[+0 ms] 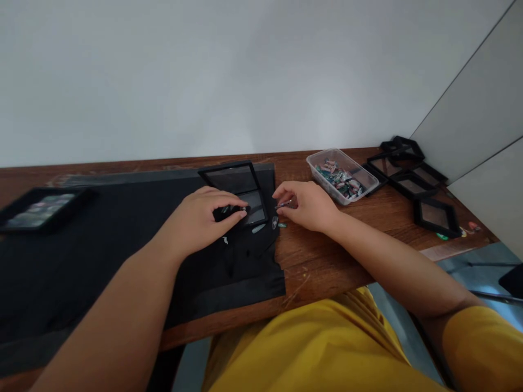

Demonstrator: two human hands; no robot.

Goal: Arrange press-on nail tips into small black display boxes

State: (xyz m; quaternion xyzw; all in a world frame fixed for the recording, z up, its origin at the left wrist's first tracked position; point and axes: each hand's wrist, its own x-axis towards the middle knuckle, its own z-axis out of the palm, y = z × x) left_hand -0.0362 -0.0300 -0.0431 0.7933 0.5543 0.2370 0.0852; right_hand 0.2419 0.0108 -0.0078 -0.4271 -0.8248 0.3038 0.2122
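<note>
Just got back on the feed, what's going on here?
A person's left hand holds something tiny over an open black case; the right hand holds a thin piece beside it. A few loose pieces lie in front of the case, and a clear tub of small pieces stands to the right.

Open black case [256, 207] partly hidden; left fingers [224, 200].

Plain yellow top [310, 348] worn, its loose cloth gathered in soft folds by the table's [318, 261] front edge, right sleeve [482, 343] in matching yellow, ended near the elbow, both forearms uncovered, left hand [200, 218] and right hand [308, 206] bare.
</note>
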